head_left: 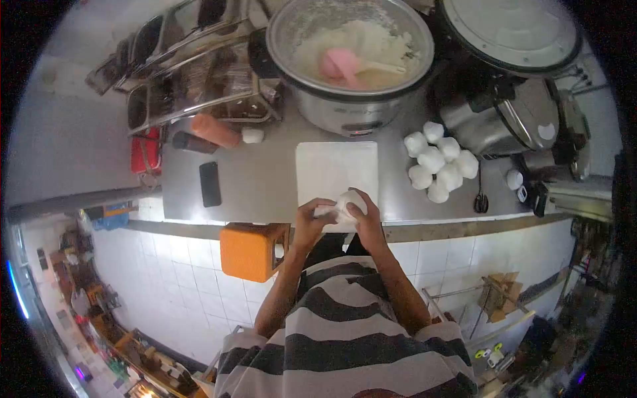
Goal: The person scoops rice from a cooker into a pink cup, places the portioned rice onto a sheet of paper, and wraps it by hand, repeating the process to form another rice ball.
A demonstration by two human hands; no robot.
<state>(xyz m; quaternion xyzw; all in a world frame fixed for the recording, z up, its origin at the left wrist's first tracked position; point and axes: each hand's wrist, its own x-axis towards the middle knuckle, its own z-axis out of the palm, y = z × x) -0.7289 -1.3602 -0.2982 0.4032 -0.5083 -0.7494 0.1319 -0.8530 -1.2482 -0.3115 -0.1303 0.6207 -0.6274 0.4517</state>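
Note:
Over the front edge of the metal counter, both my hands are closed around a white wrapped rice bundle [348, 201]. My left hand [310, 221] pinches its left side, and my right hand [369, 220] grips it from the right with the thumb on top. A stack of white wrapping paper [336, 166] lies flat just beyond them. To the right sits a cluster of several similar white bundles [431, 160]. At the back stands a large rice cooker pot [345, 109], open, with white rice [381, 38] and a pink scoop [340, 66] inside.
A metal rack of containers [199, 86], an orange bottle [215, 130] and a phone [210, 184] are on the counter's left. Steel pots [488, 123] and black-handled scissors or tongs [481, 201] lie right. An orange stool [249, 252] stands below the front edge.

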